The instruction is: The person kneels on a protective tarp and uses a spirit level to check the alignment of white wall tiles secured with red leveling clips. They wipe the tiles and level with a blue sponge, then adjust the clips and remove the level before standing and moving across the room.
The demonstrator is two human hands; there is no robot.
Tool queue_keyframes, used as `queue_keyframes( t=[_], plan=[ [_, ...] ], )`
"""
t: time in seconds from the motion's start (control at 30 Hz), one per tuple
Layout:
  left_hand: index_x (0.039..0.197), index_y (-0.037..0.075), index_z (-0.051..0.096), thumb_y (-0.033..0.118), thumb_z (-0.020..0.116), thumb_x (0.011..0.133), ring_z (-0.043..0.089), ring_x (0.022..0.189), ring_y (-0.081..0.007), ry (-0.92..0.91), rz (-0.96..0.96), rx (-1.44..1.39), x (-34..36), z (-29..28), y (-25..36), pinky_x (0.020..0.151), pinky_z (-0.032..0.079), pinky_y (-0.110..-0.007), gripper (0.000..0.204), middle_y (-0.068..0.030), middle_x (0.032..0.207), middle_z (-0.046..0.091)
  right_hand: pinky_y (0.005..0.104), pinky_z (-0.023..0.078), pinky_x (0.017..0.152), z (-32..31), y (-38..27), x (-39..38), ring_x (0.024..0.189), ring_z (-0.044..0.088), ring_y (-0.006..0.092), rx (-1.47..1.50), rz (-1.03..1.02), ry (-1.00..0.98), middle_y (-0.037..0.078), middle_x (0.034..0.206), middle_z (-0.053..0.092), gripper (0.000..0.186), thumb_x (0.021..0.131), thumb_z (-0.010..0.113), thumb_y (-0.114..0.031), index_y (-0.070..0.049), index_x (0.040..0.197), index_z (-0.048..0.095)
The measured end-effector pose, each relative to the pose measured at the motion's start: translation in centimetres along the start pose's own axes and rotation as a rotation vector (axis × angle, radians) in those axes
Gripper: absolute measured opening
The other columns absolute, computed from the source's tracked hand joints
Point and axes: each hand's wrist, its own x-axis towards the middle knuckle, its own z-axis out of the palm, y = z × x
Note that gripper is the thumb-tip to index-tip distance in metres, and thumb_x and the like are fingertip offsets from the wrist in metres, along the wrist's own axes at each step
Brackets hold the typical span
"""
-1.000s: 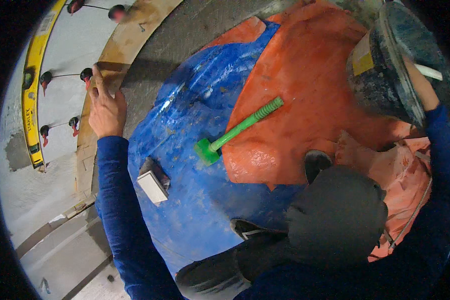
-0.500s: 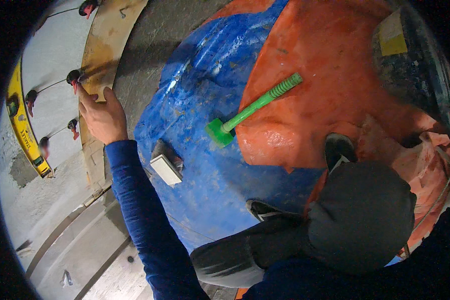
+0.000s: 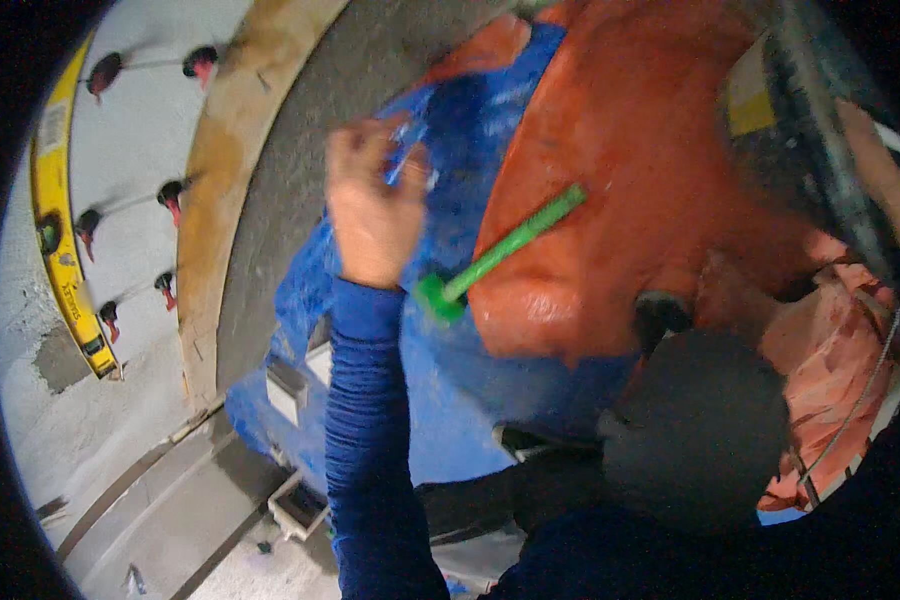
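Observation:
My left hand [image 3: 375,205], blurred by motion, is raised over the edge of a blue tarp [image 3: 460,400], its fingers and thumb apart and nothing visible between them. Just right of its wrist lies a green mallet [image 3: 515,248], head on the blue tarp and handle across an orange sheet [image 3: 610,110]. My right hand [image 3: 875,175] shows partly at the far right edge, beside a dark bucket [image 3: 815,130] with a yellow patch. Its fingers cannot be made out; a small white patch shows next to it.
At the left, a yellow spirit level [image 3: 55,190] lies along a pale slab bearing several black-and-red knobs [image 3: 171,195], some linked by rods. A curved wooden strip [image 3: 210,230] borders it. A white-faced block [image 3: 286,395] sits near my left forearm; my knee [image 3: 695,430] is at lower right.
My left hand has left the knob on the slab and swung right, over the tarp. The view has shifted, and part of my right hand now shows at the right edge.

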Motion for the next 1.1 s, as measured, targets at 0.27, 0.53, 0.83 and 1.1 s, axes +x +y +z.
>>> queue_keyframes(
  t=[0.27, 0.53, 0.83, 1.1],
  plan=[
    [0.098, 0.004, 0.069, 0.011, 0.07, 0.076, 0.06, 0.099, -0.0339, 0.035, 0.641, -0.618, 9.9, 10.1, 21.4, 0.085, 0.052, -0.041, 0.024, -0.0159, 0.104, 0.062, 0.0488, 0.051, 0.093, 4.2, 1.4, 2.5, 0.11, 0.063, 0.0404, 0.181, -0.019, -0.353, 0.024, 0.117, 0.065, 0.039, 0.074, 0.067, -0.007, 0.0, 0.112, 0.064],
    [0.107, 0.009, 0.071, 0.019, 0.057, 0.09, 0.064, 0.11, -0.0314, -0.509, 0.555, -0.137, 15.5, 21.0, 34.8, 0.085, 0.053, -0.042, 0.025, -0.0143, 0.112, 0.069, 0.0482, 0.05, 0.096, 3.7, 1.8, 0.5, 0.114, 0.062, 0.041, 0.462, 0.176, -0.277, 0.021, 0.121, 0.066, 0.043, 0.079, 0.07, -0.016, -0.005, 0.12, 0.063],
    [0.123, 0.013, 0.07, 0.028, 0.047, 0.095, 0.063, 0.116, -0.0317, -0.949, 0.53, 0.322, 15.7, 31.1, 33.2, 0.094, 0.05, -0.051, 0.039, -0.0129, 0.125, 0.068, 0.0499, 0.051, 0.091, 5.1, 2.6, 2.6, 0.107, 0.063, 0.0456, 0.57, 0.065, -0.311, 0.028, 0.111, 0.067, 0.029, 0.082, 0.064, -0.016, 0.001, 0.105, 0.068],
    [0.125, 0.012, 0.069, 0.029, 0.045, 0.096, 0.062, 0.119, -0.0282, -0.978, 0.491, 0.297, 15.4, 29.0, 32.9, 0.096, 0.047, -0.051, 0.041, -0.0111, 0.128, 0.067, 0.0493, 0.049, 0.095, 7.4, 2.9, 3.0, 0.109, 0.062, 0.0442, 0.668, -0.141, -0.183, 0.028, 0.113, 0.066, 0.04, 0.072, 0.068, -0.007, 0.003, 0.11, 0.064]
  ],
)
